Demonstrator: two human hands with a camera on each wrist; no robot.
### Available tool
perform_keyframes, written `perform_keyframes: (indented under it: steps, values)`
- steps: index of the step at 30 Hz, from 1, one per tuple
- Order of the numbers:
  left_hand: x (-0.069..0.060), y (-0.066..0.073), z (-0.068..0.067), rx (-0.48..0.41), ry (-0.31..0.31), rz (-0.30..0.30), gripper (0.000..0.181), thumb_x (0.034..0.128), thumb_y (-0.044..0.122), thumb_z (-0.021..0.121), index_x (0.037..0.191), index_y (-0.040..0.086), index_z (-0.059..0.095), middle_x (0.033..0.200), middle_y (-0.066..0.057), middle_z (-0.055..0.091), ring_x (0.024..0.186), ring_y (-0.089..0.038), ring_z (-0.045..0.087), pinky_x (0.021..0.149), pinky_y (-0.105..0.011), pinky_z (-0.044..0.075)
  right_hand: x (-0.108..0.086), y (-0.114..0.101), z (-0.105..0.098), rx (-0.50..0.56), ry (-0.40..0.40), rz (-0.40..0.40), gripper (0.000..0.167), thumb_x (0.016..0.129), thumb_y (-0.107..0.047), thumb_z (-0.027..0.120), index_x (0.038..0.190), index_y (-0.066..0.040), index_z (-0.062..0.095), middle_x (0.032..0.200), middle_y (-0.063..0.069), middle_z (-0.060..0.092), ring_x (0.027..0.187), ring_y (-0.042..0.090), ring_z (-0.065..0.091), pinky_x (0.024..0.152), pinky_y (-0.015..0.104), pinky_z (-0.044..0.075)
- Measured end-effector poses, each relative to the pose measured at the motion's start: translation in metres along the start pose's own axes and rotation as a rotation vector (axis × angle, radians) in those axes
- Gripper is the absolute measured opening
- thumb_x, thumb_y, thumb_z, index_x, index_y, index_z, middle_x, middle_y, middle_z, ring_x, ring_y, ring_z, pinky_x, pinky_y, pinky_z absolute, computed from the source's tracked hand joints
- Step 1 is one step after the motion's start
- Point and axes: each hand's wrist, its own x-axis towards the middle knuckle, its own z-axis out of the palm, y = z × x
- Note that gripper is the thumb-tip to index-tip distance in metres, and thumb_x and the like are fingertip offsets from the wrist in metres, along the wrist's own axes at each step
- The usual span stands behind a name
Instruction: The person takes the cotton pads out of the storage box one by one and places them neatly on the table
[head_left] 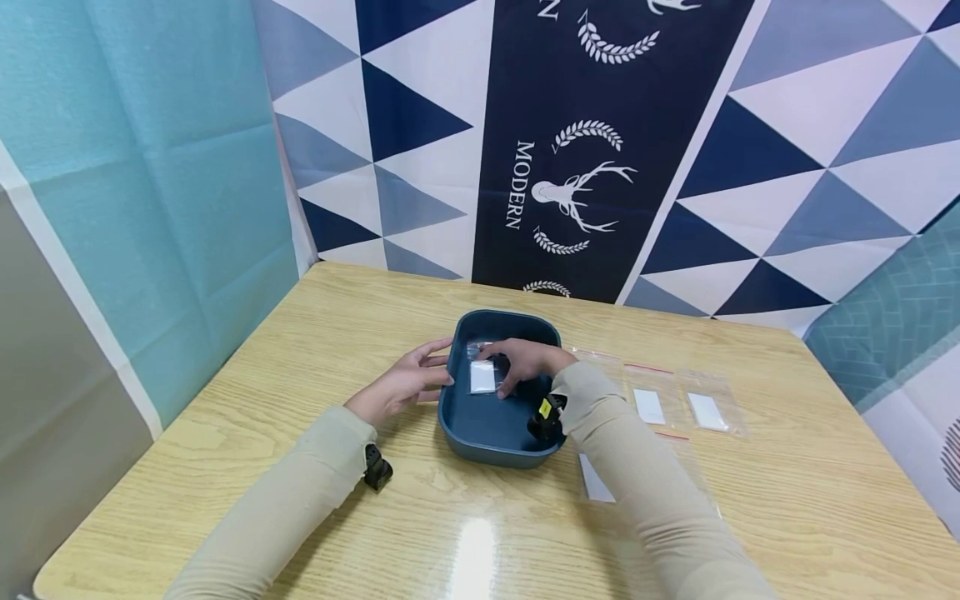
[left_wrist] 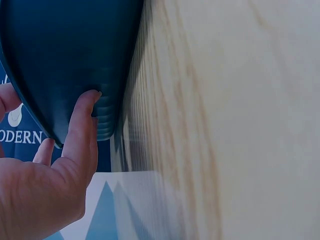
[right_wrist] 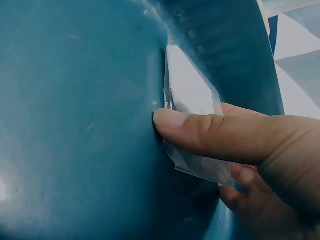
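A dark blue rectangular plastic bin [head_left: 487, 452] stands on the wooden table. My left hand [head_left: 408, 382] touches its left side with fingers fairly straight and spread. In the left wrist view, one finger of the left hand [left_wrist: 55, 185] lies against the bin's outer wall [left_wrist: 65, 65], and others reach the rim. My right hand [head_left: 527, 358] is inside the bin and pinches a small clear plastic bag [head_left: 482, 377] with a white card in it. In the right wrist view the thumb of the right hand [right_wrist: 240, 140] lies across the bag [right_wrist: 192, 82], near the bin's inner wall.
To the right of the bin lie several clear zip bags with white cards, among them one bag [head_left: 648, 407] with a red seal and another bag [head_left: 707, 412] further right. A bag [head_left: 595, 479] is partly hidden under the right forearm. A patterned cloth [head_left: 420, 125] hangs behind the table [head_left: 345, 333].
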Motion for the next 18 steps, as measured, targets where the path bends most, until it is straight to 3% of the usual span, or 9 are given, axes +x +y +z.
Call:
perform_keyframes:
  steps: [11,18]
  values:
    - [-0.0011,-0.0009,-0.0018,0.002,-0.003,0.006,0.069,0.0857,-0.007,0.056,0.145,0.018,0.031,0.144,-0.017,0.033,0.12,-0.034,0.046,0.093,-0.047,0.043,-0.0001,-0.0015,-0.0003,-0.001,0.099,-0.007,0.059,0.078,-0.009,0.075,0.133,-0.015,0.051,0.136,0.01,0.046,0.118,0.023,0.042,0.103,0.043,0.032]
    - [-0.0005,-0.0018,-0.0005,0.0,0.002,0.009,0.068,0.0866,-0.007,0.054,0.145,0.018,0.031,0.144,-0.017,0.033,0.12,-0.035,0.046,0.093,-0.047,0.043,-0.0013,-0.0007,-0.0024,0.023,0.152,-0.049,0.057,0.077,-0.006,0.076,0.129,-0.011,0.053,0.133,0.012,0.049,0.121,0.028,0.043,0.103,0.044,0.033]
